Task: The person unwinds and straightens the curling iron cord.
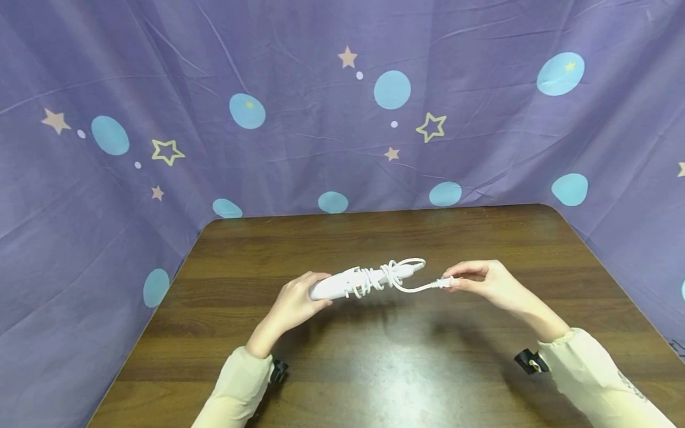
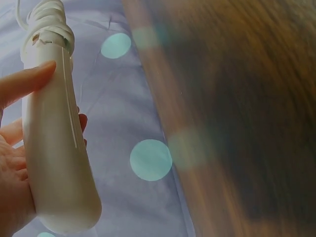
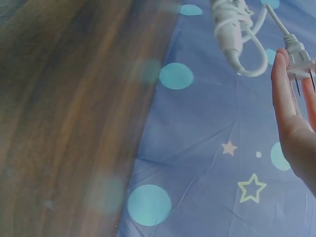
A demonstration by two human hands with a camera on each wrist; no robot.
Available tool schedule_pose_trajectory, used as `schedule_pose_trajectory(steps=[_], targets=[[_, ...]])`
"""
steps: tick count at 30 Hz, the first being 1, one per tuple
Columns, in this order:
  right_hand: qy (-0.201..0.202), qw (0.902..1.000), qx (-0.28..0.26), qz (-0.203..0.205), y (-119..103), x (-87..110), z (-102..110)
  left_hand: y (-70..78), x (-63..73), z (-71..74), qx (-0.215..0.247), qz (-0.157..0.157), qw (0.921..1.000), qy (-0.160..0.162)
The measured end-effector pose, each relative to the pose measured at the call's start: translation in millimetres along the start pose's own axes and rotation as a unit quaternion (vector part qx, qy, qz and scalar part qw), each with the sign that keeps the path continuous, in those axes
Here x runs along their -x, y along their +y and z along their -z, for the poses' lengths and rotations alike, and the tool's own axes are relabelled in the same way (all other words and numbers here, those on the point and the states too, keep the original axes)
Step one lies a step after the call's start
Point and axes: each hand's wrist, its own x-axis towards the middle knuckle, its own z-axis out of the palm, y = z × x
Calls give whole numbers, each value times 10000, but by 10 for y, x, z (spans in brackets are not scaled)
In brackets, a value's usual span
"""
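My left hand grips the thick, rounded end of a long white corded appliance, shaped like a hair straightener. In the left wrist view the thumb lies along the smooth white body, and the other fingers are partly hidden behind it. White cord is wound several times round the slimmer half. From the wraps a short free length runs right to a two-pin plug, which my right hand pinches between thumb and fingers. Its metal prongs show in the right wrist view, below the plug body.
Beneath both hands is a dark brown wooden table with rounded far corners. A purple curtain with stars and blue dots hangs behind it and along the sides. Small black devices sit at both wrists.
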Motion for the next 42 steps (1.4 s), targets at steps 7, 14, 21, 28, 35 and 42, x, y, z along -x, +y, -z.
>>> schedule_pose_trajectory(steps=[7, 14, 21, 28, 35, 42], targets=[[208, 9979, -528, 310, 124, -76, 156, -1, 26, 25, -48, 32, 9999, -163], [310, 9871, -1373, 758, 642, -189, 435, -5, 53, 36, 70, -10, 9996, -258], [879, 9825, -1425, 817, 1239, -319, 687, -7, 75, 68, 307, -41, 9991, -304], [815, 9731, -1984, 843, 785, -253, 606, -8, 91, 77, 389, -91, 9990, -175], [1146, 9749, -1787, 668, 1411, -297, 861, -16, 103, 107, 491, -167, 9986, -75], [1367, 9824, -1267, 113, 1647, -236, 850, -45, 91, 137, 499, -118, 9987, 62]])
